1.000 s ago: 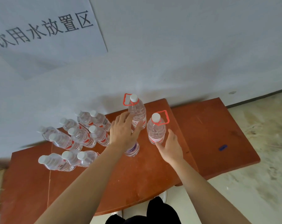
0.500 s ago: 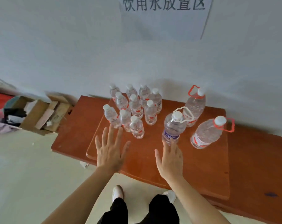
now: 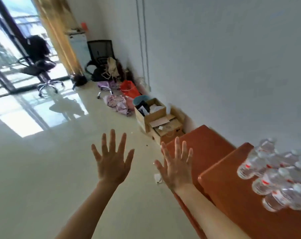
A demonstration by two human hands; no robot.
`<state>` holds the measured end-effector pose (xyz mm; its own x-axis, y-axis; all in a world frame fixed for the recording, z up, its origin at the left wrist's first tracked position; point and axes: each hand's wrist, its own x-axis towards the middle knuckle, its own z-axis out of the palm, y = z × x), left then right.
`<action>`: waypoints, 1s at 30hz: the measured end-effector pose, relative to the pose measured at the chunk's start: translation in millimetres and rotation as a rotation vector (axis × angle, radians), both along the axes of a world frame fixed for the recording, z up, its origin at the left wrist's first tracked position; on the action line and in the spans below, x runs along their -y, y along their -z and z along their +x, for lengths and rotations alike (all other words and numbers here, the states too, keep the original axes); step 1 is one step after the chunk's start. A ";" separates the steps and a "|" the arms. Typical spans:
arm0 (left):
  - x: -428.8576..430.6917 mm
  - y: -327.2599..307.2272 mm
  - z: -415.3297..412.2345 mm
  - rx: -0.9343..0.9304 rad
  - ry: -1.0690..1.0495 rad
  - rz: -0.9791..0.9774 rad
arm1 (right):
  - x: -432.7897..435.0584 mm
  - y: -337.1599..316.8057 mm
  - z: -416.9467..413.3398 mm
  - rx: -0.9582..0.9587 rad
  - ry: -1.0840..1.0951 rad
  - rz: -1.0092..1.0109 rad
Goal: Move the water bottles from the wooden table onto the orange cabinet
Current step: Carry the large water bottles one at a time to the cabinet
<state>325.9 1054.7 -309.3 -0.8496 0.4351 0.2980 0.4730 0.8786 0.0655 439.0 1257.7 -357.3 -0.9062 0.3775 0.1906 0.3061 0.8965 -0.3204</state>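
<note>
Several small water bottles (image 3: 277,176) with white caps and red labels stand blurred on the orange cabinet (image 3: 229,190) at the lower right. My left hand (image 3: 111,161) is held out over the floor with its fingers spread, holding nothing. My right hand (image 3: 176,165) is also spread and empty, just left of the cabinet's near corner. Both hands are well apart from the bottles. The large bottles and the wooden table are out of view.
A lower orange surface (image 3: 201,142) adjoins the cabinet by the white wall. Open cardboard boxes (image 3: 156,118), a red bag (image 3: 129,90), crumpled cloth and office chairs (image 3: 41,66) line the wall and window. Glossy tiled floor (image 3: 42,161) spreads to the left.
The view has swung left from the cabinet toward the room and window. Both hands have come off the cabinet top and now hang spread over the floor; the large bottles have left the view.
</note>
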 end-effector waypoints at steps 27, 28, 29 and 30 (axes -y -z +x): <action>812.1 -65.9 -97.2 -0.294 -1.360 0.016 | 873.3 -97.8 -418.5 -0.366 -1.299 0.011; 840.0 -75.9 -113.3 -0.295 -1.377 0.001 | 902.3 -107.1 -435.5 -0.372 -1.316 0.008; 863.9 -83.4 -124.9 -0.305 -1.396 -0.009 | 927.6 -114.2 -449.2 -0.381 -1.331 0.000; 883.3 -90.2 -134.3 -0.328 -1.408 -0.028 | 949.4 -120.9 -459.1 -0.393 -1.348 -0.006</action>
